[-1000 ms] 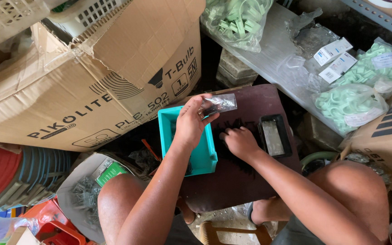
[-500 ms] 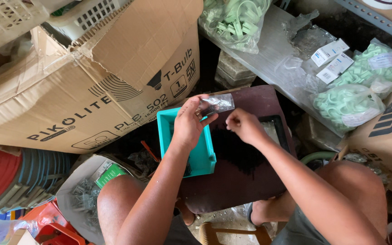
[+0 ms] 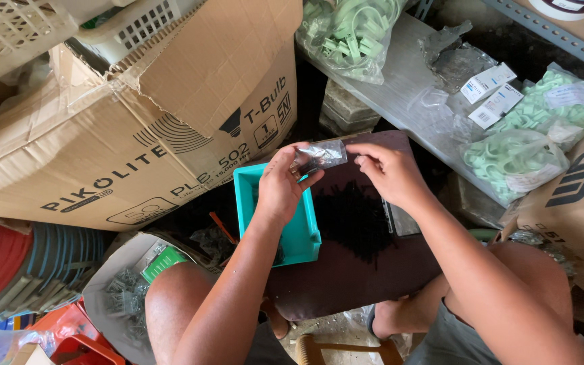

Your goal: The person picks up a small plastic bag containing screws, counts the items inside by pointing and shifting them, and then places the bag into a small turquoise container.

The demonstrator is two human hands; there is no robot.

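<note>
The left hand (image 3: 280, 186) pinches a small clear plastic bag (image 3: 322, 156) above the turquoise plastic bin (image 3: 303, 233), which stands on the dark brown table (image 3: 346, 270). The right hand (image 3: 390, 172) is just beside the bag's open end, fingers bent together; whether it holds something, I cannot tell. A pile of small black screws (image 3: 353, 220) lies on the table under it.

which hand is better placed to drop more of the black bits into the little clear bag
Right. The right hand is free at the clear bag's mouth, above the black pile; the left hand holds the bag.
</note>
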